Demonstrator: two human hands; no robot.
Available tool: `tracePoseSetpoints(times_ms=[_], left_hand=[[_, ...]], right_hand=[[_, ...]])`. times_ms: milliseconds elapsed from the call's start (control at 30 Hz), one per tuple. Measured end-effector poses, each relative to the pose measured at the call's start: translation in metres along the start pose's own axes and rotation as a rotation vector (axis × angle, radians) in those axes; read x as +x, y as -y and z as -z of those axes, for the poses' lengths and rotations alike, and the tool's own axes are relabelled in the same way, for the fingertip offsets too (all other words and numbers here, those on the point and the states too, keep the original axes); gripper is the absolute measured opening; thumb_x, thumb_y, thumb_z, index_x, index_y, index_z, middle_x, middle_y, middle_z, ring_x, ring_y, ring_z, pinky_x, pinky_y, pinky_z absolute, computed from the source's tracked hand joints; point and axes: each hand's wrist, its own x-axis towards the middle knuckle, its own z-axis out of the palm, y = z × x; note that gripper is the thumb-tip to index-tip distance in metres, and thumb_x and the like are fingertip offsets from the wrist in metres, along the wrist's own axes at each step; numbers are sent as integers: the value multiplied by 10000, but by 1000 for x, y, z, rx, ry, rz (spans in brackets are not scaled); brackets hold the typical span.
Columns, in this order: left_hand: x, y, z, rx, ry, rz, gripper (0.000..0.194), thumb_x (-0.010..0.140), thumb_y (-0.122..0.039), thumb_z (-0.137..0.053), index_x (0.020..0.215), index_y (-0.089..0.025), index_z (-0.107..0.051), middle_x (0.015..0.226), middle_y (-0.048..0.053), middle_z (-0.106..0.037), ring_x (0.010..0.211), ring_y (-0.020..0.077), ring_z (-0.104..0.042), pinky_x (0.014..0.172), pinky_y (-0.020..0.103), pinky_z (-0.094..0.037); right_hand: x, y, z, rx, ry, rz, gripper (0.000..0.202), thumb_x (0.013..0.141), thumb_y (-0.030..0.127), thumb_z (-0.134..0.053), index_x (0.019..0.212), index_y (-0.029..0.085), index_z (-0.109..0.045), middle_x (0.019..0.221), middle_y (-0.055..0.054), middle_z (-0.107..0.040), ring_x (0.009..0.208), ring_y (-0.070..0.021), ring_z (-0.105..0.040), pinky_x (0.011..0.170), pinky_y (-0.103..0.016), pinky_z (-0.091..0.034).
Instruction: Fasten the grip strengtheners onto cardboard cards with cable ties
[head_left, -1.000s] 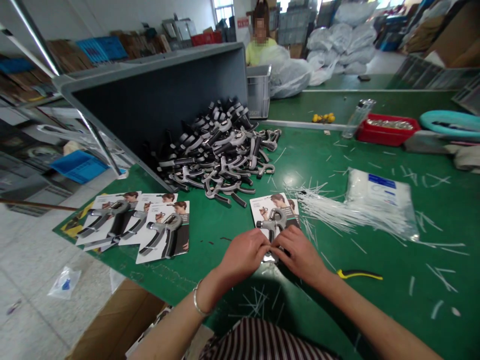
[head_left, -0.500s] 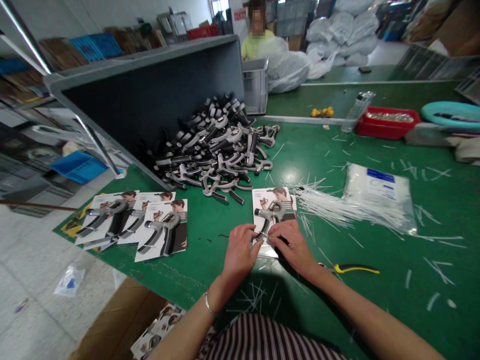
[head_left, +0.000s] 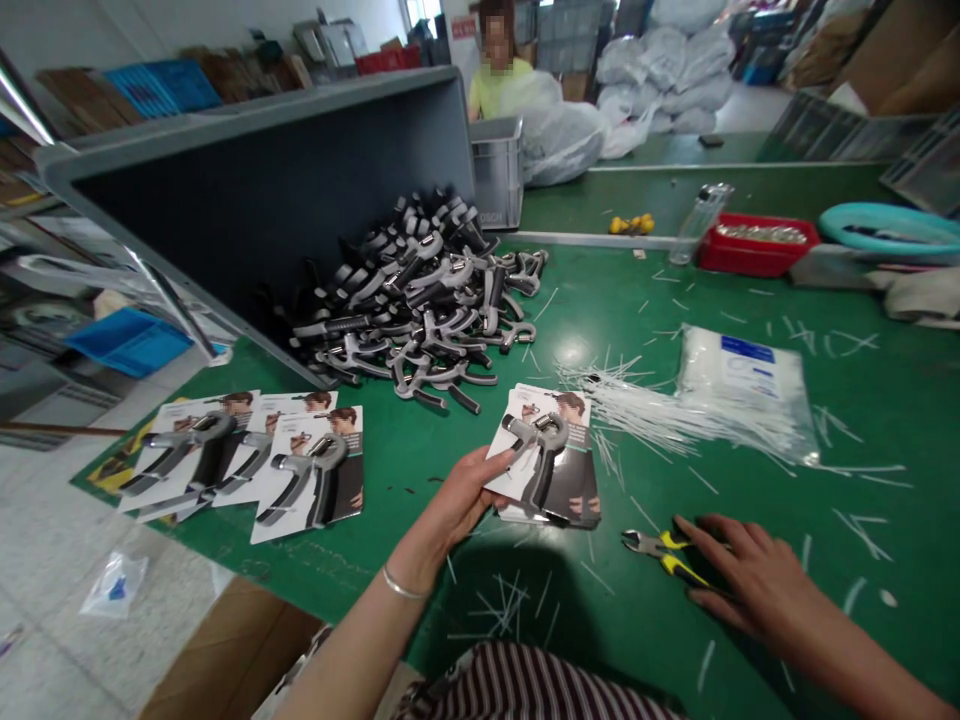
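Note:
In my left hand (head_left: 471, 487) is a printed backing card (head_left: 506, 475), pinched at its left edge with the thumb on top. A grey and black hand grip strengthener (head_left: 546, 445) lies across the card, which tilts over another card beneath. To the right, my right hand (head_left: 754, 575) has its fingers around the yellow and black handles of the diagonal cutters (head_left: 667, 552). Their jaws point left, low over the table. Several more carded hand grips (head_left: 307, 475) overlap at the table's left.
A large grey bin (head_left: 262, 110) lies on its side, with loose hand grips (head_left: 442, 300) spilling out. White cable ties (head_left: 645, 405) fan from a plastic bag (head_left: 742, 385). Cut tie ends (head_left: 506, 605) litter the green table. Farther back are a red tray (head_left: 757, 245) and a person (head_left: 491, 85).
My right hand has left the card and moved right onto the cutters, whose handles are now spread. My left hand now holds the card by its left edge and tilts it.

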Motion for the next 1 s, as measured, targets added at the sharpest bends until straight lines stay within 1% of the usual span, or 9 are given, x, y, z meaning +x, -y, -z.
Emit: tracePoseSetpoints(times_ms=[67, 133, 267, 367, 500, 600, 700, 833, 1000], left_hand=[[7, 5, -5, 68, -15, -42, 385, 766, -418, -747, 979, -110, -658, 753, 29, -651, 570, 100, -552, 522, 208, -430], [11, 12, -7, 143, -65, -122, 435, 742, -400, -767, 1060, -126, -653, 893, 57, -703, 719, 156, -634, 664, 257, -497], [13, 27, -2, 218, -119, -232, 468, 760, -396, -741, 1140, -145, -633, 1064, 81, -709, 936, 229, -656, 854, 334, -495], [14, 33, 3, 306, -143, -265, 446, 785, -409, -710, 1136, -145, -631, 1071, 85, -707, 933, 233, -652, 876, 348, -486], [15, 33, 7, 408, -128, -293, 431, 805, -406, -685, 1143, -145, -623, 1108, 91, -695, 998, 247, -633, 908, 355, -475], [14, 32, 7, 433, -120, -301, 434, 815, -414, -674, 1150, -145, -612, 1102, 88, -691, 1001, 247, -629, 906, 353, -474], [13, 32, 7, 435, -132, -312, 436, 823, -425, -664, 1155, -148, -611, 1107, 87, -689, 996, 245, -628, 907, 353, -472], [12, 33, 6, 452, -133, -321, 428, 826, -424, -658, 1155, -154, -615, 1126, 91, -689, 1024, 251, -623, 939, 363, -457], [12, 30, 4, 469, -140, -318, 408, 821, -419, -665, 1126, -154, -613, 1098, 83, -695, 1009, 248, -627, 918, 348, -464]], right_hand=[[8, 0, 11, 180, 60, -72, 461, 899, 463, -511, 1280, 223, -611, 1096, -154, -658, 884, -292, -625, 772, -437, -506], [19, 4, 28, 481, 155, -237, 432, 930, 487, -454, 1194, 207, -651, 1012, -123, -688, 847, -271, -644, 767, -402, -529], [38, 27, 58, 1167, 321, -568, 513, 909, 557, -511, 1326, 265, -572, 1211, -68, -667, 1074, -285, -625, 884, -371, -530], [57, 56, 64, 1600, 472, -536, 528, 905, 475, -588, 1389, 277, -515, 1330, -65, -596, 1148, -249, -589, 932, -351, -509], [86, 87, 55, 1930, 690, -392, 580, 877, 339, -671, 1410, 282, -451, 1128, -67, -639, 870, -166, -650, 718, -304, -564], [102, 95, 50, 1987, 782, -368, 446, 881, 354, -670, 1281, 199, -549, 941, -46, -627, 704, -108, -614, 577, -212, -524], [111, 90, 58, 1877, 802, -311, 402, 923, 451, -594, 1174, 137, -583, 905, -66, -634, 657, -86, -594, 494, -147, -473], [121, 76, 80, 1636, 933, -239, 510, 915, 542, -560, 1239, 150, -517, 918, -96, -673, 674, -135, -663, 436, -150, -497], [137, 63, 99, 1490, 1083, -226, 517, 883, 573, -586, 1130, 120, -549, 979, -155, -703, 750, -193, -720, 458, -194, -567]])
